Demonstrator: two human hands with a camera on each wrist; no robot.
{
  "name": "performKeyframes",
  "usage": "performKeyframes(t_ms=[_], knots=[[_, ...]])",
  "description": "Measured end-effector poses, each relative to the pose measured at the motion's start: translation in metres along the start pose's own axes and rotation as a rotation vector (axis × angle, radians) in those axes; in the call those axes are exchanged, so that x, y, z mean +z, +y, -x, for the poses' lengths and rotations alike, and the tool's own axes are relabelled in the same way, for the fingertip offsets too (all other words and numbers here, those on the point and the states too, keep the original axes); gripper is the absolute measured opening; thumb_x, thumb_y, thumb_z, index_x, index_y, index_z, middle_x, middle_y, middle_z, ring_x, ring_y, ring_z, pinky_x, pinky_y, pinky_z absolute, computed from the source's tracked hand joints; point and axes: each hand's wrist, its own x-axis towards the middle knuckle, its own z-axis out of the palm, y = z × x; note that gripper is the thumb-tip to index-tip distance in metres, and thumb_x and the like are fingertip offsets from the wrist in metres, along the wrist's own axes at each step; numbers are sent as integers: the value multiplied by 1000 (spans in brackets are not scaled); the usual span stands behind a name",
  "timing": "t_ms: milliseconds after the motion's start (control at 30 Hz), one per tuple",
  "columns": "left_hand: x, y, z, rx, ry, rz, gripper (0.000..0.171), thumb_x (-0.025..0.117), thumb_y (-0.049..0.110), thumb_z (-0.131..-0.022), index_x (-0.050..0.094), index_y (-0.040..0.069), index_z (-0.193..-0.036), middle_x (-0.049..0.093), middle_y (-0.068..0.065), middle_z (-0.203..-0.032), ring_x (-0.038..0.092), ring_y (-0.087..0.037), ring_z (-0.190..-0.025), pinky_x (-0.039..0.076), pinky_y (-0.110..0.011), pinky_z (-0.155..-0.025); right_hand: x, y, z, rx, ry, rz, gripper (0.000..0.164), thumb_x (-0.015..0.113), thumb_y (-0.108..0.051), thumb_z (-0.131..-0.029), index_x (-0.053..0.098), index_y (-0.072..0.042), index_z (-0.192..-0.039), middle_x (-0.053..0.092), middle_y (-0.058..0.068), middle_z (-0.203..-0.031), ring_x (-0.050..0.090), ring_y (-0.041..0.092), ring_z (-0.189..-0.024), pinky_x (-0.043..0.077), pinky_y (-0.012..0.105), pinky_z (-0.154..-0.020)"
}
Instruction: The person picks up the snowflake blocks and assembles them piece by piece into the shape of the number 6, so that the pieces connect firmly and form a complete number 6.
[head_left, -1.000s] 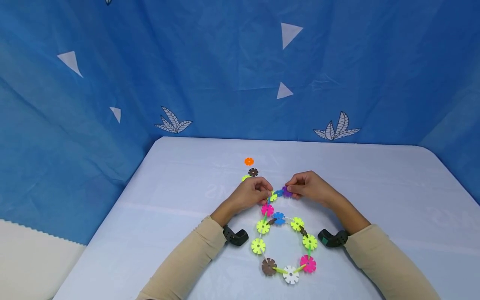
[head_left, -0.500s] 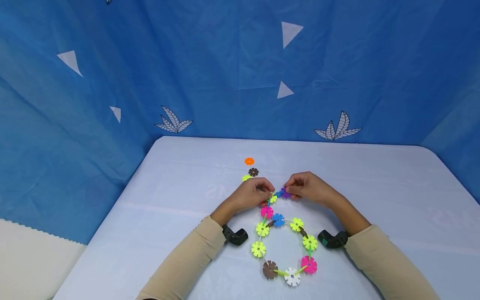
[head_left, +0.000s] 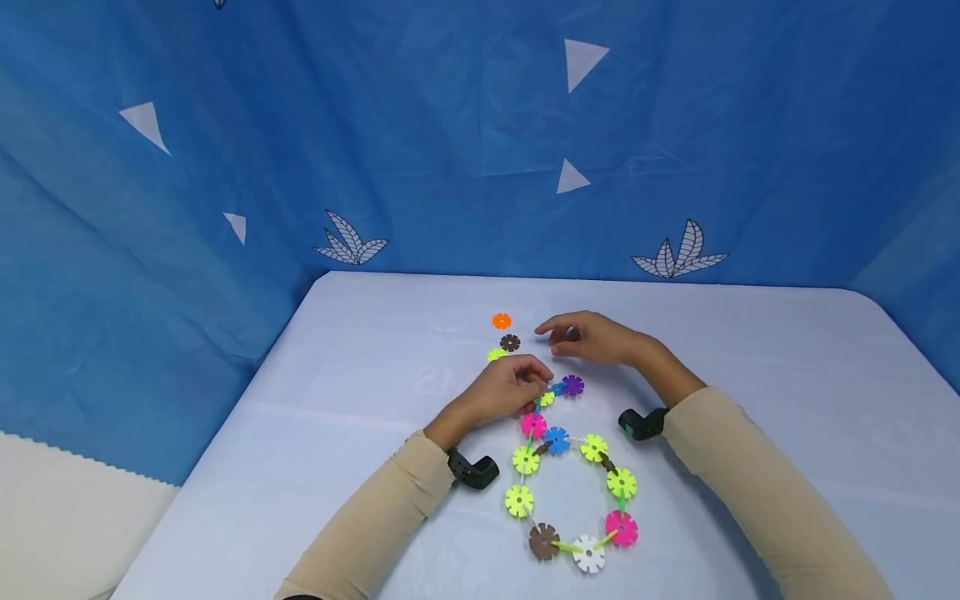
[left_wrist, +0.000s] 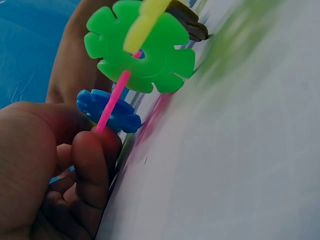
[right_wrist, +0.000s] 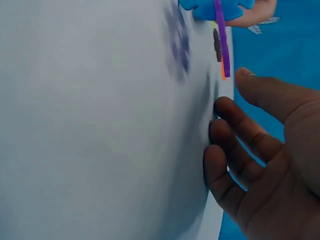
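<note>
A chain of notched plastic snowflake discs lies on the white table, closing into a ring with a white disc point(head_left: 588, 554) at its near side. My left hand point(head_left: 492, 390) pinches the yellow-green disc point(head_left: 547, 398) near the chain's far end. Up close in the left wrist view are a blue disc point(left_wrist: 109, 111), a pink disc point(left_wrist: 117, 95) seen edge-on and a green disc point(left_wrist: 142, 47). The purple disc point(head_left: 572, 385) forms the chain's end, joined to a blue one. My right hand point(head_left: 596, 337) hovers beyond it, fingers loosely bent, holding nothing.
Past my left hand lie a loose orange disc point(head_left: 502, 321), a brown disc point(head_left: 510, 342) and another yellow-green disc point(head_left: 497, 354) in a row. A blue cloth point(head_left: 480, 150) hangs behind the table point(head_left: 750, 358). Dark wrist cameras sit under both wrists.
My right hand has let go of the purple disc and moved up and left, toward the loose discs. My left hand keeps its hold on the chain.
</note>
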Motion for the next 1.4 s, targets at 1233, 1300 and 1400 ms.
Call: performKeyframes(t_ms=[1233,1300,1400], knots=[[1,4,-3,2,-8,-22,11,63,9,-99,70,11,-107,66,-4,-83,60,-15,-60,53,-28,-60,0,-2,-15,90,39,108,3,67,-7,-98,65,-5,-100,68,2,-94,58,22,-87,51,40,-85],[1,5,-2,-2,-5,-23,11,63,10,-99,70,12,-108,66,-4,-83,60,-15,-60,53,-28,-59,-2,7,2,98,75,89,4,66,-8,-99,66,-4,-98,69,1,-92,58,20,-85,50,39,-82],[0,4,1,-2,4,-35,12,63,10,-99,70,12,-108,67,-3,-83,60,-15,-60,53,-29,-60,-4,16,26,100,100,70,5,67,-8,-98,65,-3,-97,69,1,-90,59,19,-83,50,37,-78]])
